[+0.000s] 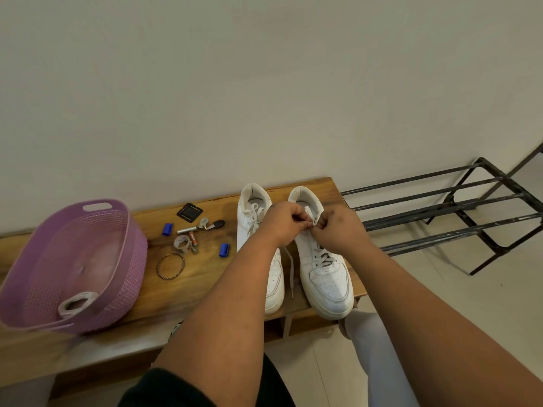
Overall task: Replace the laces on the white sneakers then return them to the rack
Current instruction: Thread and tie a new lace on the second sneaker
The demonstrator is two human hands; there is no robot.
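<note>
head view shows both hands pinched shut on the lace (313,221) near the tongue of the right sneaker (323,259), left hand (286,221) and right hand (338,227) almost touching. left of that sneaker stands the other sneaker (258,230); between them a lace end (291,271) trails over the surface (205,277). a hard tug could pull it out of its eyelet, or slide the sneaker's overhanging toe off the edge.
</note>
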